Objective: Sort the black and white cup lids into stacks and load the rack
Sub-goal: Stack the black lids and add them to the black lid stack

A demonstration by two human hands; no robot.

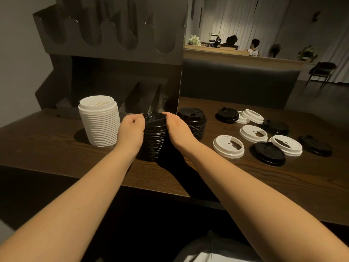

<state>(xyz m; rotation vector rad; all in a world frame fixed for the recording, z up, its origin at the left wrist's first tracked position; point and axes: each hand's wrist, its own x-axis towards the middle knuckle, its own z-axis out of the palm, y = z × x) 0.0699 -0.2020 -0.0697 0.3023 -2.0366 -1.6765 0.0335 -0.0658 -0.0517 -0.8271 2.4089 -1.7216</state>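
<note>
Right now my left hand (132, 127) and my right hand (176, 127) close in from either side on the top of the tall black lid stack (154, 140), which stands upright on the bench (56, 148) straight before me. My left grip has its fingers curled in, the tips pinching the rim of the uppermost lid; my right grip lies flatter along the stack's side, fingers reaching to the same rim, and I cannot tell how firmly it holds.

Just to the left stands the white lid stack (100, 121), also upright, near my left wrist but apart from it. A shorter black stack (192, 121) sits just behind my right hand. Further right, loose lids lie scattered flat on the wood: white loose lids (228, 146) and black loose lids (268, 153) mixed together, some overlapping at the far edge.

The bench is dark brown wood with a plain grain, dimly lit. At its back left rises the rack (113, 35), dark, with rounded slots along its upper face and slanted dividers lower down. Beyond the bench runs a dark padded seat back (236, 80), then a pale wooden ledge (245, 57) with a potted plant (306, 52). Long pale curtains (236, 19) hang at the far wall, and two seated people (253, 47) show behind the ledge.
</note>
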